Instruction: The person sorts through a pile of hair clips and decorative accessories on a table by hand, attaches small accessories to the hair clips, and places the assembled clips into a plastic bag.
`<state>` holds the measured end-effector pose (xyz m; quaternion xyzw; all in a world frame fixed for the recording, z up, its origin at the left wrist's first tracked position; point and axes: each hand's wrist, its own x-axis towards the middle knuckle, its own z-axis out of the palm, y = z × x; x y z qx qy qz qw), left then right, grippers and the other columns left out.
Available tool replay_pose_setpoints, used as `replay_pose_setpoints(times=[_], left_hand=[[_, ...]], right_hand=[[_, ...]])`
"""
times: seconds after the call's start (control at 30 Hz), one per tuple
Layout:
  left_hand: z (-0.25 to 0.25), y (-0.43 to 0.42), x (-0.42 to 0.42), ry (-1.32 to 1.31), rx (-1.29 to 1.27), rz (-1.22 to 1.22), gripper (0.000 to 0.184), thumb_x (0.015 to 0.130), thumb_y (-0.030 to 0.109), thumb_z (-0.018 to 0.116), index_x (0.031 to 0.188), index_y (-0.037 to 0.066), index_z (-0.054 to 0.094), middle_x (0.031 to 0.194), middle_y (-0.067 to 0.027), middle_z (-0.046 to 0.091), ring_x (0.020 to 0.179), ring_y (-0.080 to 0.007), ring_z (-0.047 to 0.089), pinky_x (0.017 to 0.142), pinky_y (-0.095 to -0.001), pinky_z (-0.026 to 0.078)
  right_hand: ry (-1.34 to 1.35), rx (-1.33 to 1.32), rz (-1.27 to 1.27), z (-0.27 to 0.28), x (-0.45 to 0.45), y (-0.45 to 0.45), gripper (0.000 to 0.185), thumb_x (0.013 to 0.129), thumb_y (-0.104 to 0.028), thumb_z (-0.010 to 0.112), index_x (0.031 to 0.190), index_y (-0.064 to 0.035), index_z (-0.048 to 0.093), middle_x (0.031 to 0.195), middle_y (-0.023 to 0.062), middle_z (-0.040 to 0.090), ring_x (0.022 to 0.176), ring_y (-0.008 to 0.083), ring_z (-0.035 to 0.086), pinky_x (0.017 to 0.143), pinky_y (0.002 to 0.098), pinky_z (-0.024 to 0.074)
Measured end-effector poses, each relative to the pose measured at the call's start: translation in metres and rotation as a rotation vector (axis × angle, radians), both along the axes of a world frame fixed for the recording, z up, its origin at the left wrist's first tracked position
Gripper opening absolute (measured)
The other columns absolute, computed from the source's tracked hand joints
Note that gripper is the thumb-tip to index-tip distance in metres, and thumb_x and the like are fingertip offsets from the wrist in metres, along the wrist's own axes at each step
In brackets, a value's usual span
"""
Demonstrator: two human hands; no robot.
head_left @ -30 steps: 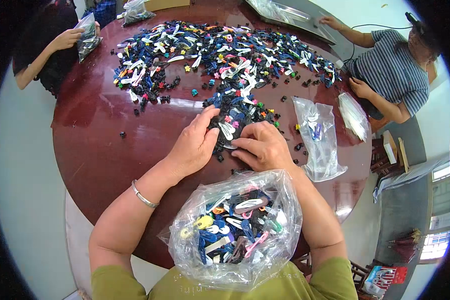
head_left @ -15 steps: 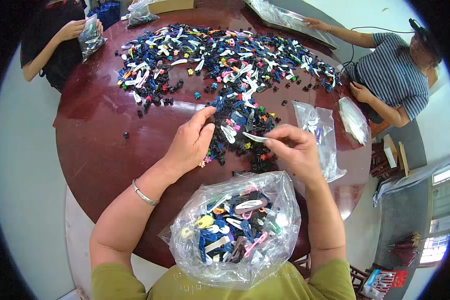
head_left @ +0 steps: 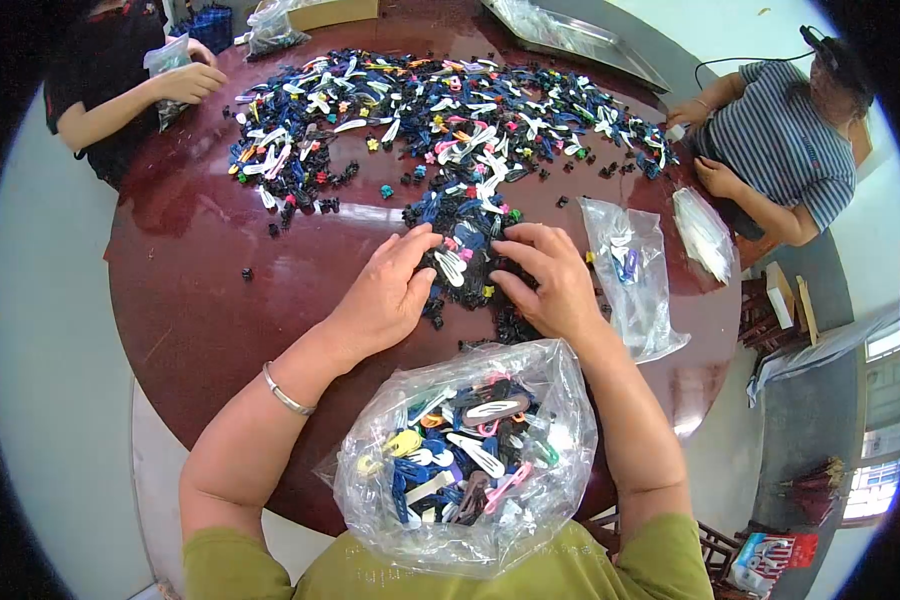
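My left hand (head_left: 388, 290) rests at the left side of a small heap of hair clips (head_left: 465, 225), its fingers spread and touching the edge. On the other side, my right hand (head_left: 555, 280) has its fingers apart against the same heap, holding nothing that I can see. White snap clips (head_left: 451, 267) lie between the two hands among black claw clips and dark blue ones. Close to my body stands an open clear plastic bag (head_left: 370, 500), part filled with mixed clips. A white snap clip (head_left: 476, 455) lies on top inside it.
A wide pile of clips (head_left: 370, 90) covers the far side of the round table (head_left: 200, 330). To the right lie a bag with a few clips (head_left: 642, 300) and empty bags (head_left: 705, 235). A metal tray (head_left: 610, 60) sits behind. Two other people are at the table.
My right hand has let go of the white snap clip and moved left to the heap. A white snap clip now lies in the bag. The person at right has drawn a hand from the tray.
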<state>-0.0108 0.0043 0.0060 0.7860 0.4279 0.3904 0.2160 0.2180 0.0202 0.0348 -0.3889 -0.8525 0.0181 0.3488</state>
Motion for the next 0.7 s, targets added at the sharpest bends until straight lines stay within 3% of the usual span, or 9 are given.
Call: replay_pose_setpoints(times=[0.3, 0.6, 0.7], left_hand=[[0.0026, -0.0009, 0.0013, 0.004, -0.020, -0.053, 0.035, 0.084, 0.002, 0.052, 0.119, 0.002, 0.053, 0.129, -0.0246, 0.050, 0.123, -0.0394, 0.046, 0.107, -0.0446, 0.032], [-0.0007, -0.0024, 0.0041, 0.106, 0.049, -0.040, 0.037, 0.083, 0.002, 0.054, 0.120, 0.004, 0.054, 0.131, -0.0248, 0.048, 0.123, -0.0382, 0.045, 0.108, -0.0484, 0.028], [0.0028, -0.0044, 0.0035, 0.137, 0.068, -0.067, 0.037, 0.083, 0.002, 0.053, 0.119, 0.004, 0.054, 0.131, -0.0251, 0.047, 0.123, -0.0378, 0.045, 0.108, -0.0485, 0.029]], right_hand=[[-0.022, 0.106, -0.038, -0.0090, -0.0059, -0.0009, 0.016, 0.070, -0.009, 0.071, 0.085, -0.0041, 0.068, 0.090, 0.0068, 0.063, 0.084, 0.0265, 0.057, 0.077, 0.0366, 0.0458], [-0.001, 0.047, -0.045, -0.0067, -0.0051, 0.0017, 0.034, 0.071, -0.008, 0.070, 0.104, -0.0041, 0.064, 0.109, 0.0135, 0.059, 0.104, 0.0314, 0.054, 0.088, 0.0402, 0.0422], [-0.019, 0.020, -0.040, -0.0104, -0.0033, 0.0034, 0.032, 0.072, -0.008, 0.069, 0.104, -0.0048, 0.064, 0.108, 0.0127, 0.060, 0.104, 0.0315, 0.053, 0.091, 0.0422, 0.0401]])
